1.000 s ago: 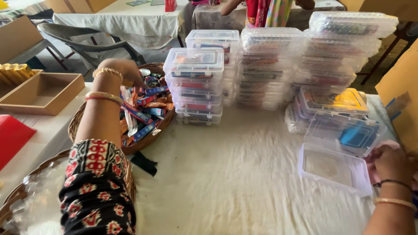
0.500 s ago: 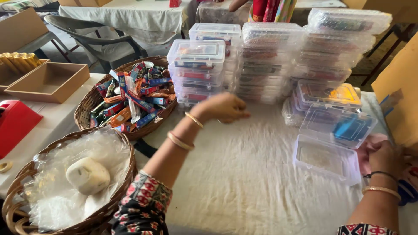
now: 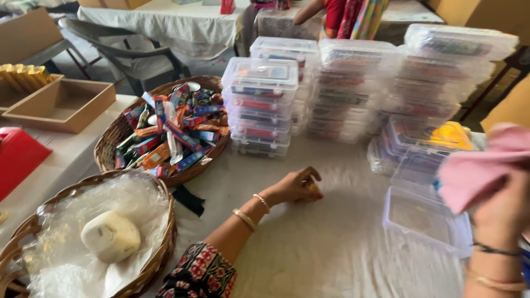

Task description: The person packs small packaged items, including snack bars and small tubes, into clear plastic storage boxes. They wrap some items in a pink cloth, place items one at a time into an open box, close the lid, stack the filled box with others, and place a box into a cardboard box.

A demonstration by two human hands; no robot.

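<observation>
**Hands on a crowded packing worktop**

Big white-clothed worktop (image 3: 309, 259) with stacks of clear plastic boxes (image 3: 259, 105) at the back. On the left, a wicker basket (image 3: 110, 143) full of wrapped snack bars, and a nearer basket (image 3: 165, 243) with a white lump on plastic. An open empty box (image 3: 425, 221) sits front right. Right hand (image 3: 505, 207) is up near the camera, grip closed around a pink cloth (image 3: 480, 165). Left hand (image 3: 298, 185) rests mid-cloth, fingers curled on a small yellowish thing (image 3: 312, 186).

Bare cloth lies open around my left hand (image 3: 295, 186). Stacked plastic boxes (image 3: 259, 105) wall off the far side. A wrapper-filled basket (image 3: 165, 129) blocks my left.
</observation>
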